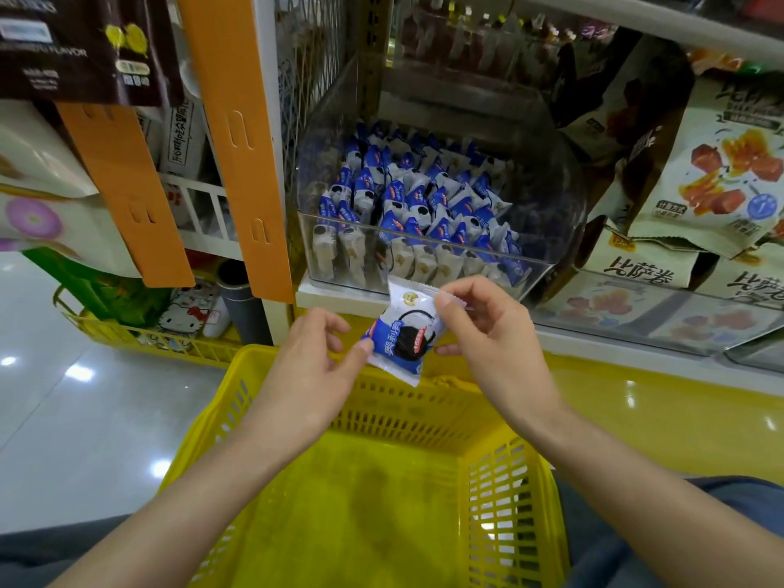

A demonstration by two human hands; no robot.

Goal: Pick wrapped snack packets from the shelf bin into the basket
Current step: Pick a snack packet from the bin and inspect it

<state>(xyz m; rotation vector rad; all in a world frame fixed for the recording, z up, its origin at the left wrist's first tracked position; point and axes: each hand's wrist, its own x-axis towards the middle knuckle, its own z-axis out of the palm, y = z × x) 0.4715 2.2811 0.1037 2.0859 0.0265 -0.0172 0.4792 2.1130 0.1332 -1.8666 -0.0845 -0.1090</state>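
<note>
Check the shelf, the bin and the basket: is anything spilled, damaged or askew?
Nothing looks spilled or torn. The packet pinched by the left hand and right hand looks intact. Only the large bags beside the bin slump crookedly against each other.

Bright; floor glare, corners seemingly soft

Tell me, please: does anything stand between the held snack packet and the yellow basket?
Nothing visible does. The snack packet, pinched by the left hand and right hand, is over the far rim of the yellow basket, whose top is open.
</note>
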